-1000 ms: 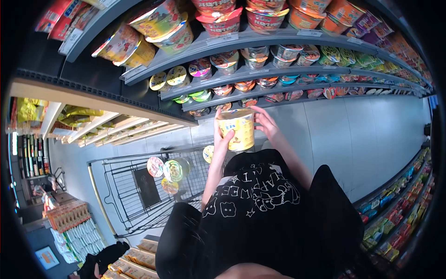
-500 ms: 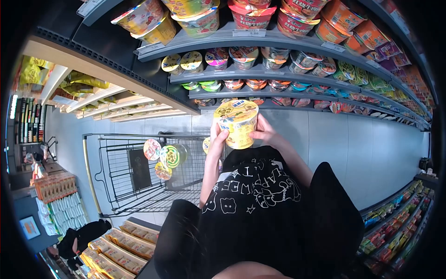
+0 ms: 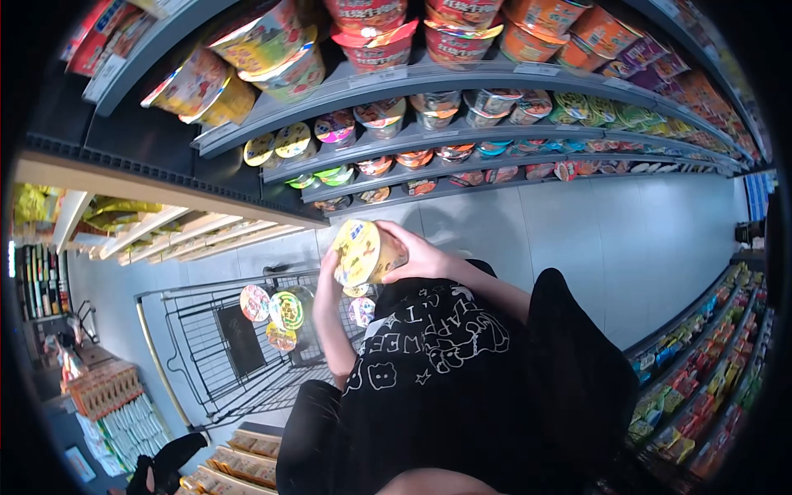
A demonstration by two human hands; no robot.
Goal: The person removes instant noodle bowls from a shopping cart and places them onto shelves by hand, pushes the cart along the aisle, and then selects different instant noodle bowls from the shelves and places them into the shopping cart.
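A yellow instant noodle cup [image 3: 360, 252] is held in front of my black shirt, its printed lid tilted up and to the left. My left hand [image 3: 327, 271] grips its left side, the fingers partly hidden behind it. On the other side, my right hand [image 3: 419, 254] wraps round the cup's wall. Just left of my left arm is a wire shopping cart [image 3: 191, 346]. In it lie a green-lidded noodle cup [image 3: 288, 311], a pink-and-white one [image 3: 255, 303], a yellow-orange one [image 3: 281, 337] and another cup [image 3: 361, 313] partly behind my arm.
Ahead, curved shelves [image 3: 412, 76] carry rows of noodle cups and tubs. A wooden rack [image 3: 165, 216] with yellow packets stands at left. More packets fill a shelf [image 3: 685, 375] at right. A person in black [image 3: 169, 464] is at the lower left. Grey tiled floor [image 3: 577, 239] stretches right.
Both hands have carried the noodle cup left and slightly down, closer to the cart, and its lid has tipped leftward. My view has shifted, and the shelves sit further left.
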